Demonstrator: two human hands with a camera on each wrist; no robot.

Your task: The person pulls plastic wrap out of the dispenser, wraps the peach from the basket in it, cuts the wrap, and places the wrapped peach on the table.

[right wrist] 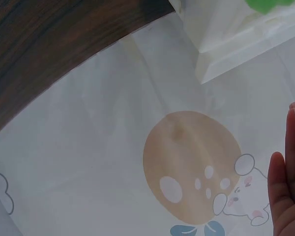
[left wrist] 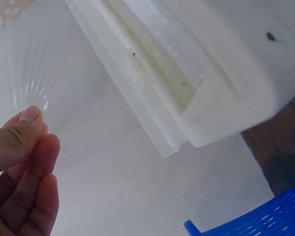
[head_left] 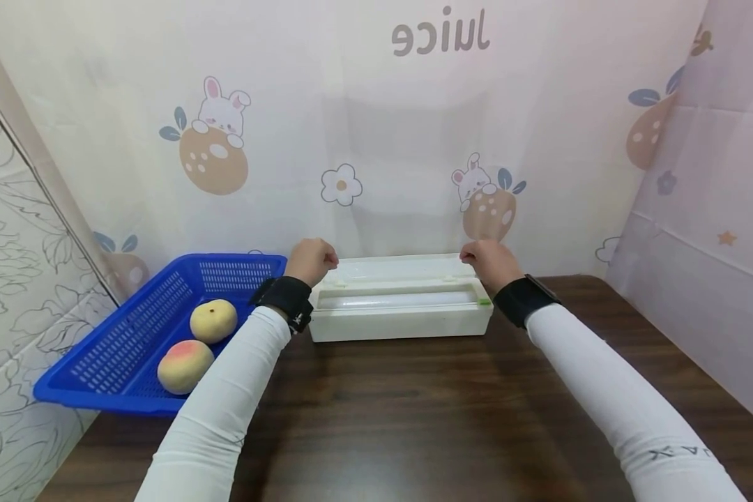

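A white cling film dispenser box (head_left: 401, 326) stands on the table with its lid (head_left: 395, 268) raised at the back. Inside it lies a roll of cling film (head_left: 408, 300). My left hand (head_left: 312, 261) pinches a corner of the clear cling film (left wrist: 34, 92) between thumb and fingers, above the box's left end; creases fan out from that grip in the left wrist view. Over the right end, my right hand (head_left: 494, 266) is raised with thumb and forefinger together at the film's other side. Only part of its fingers (right wrist: 280, 187) shows in the right wrist view.
To the left sits a blue plastic basket (head_left: 94, 401) holding two peaches, one yellow peach (head_left: 213, 321) and one reddish peach (head_left: 185, 366). A green piece (head_left: 483, 302) marks the box's right end. Behind the dark wooden table (head_left: 408, 418) hangs a printed curtain (head_left: 401, 139).
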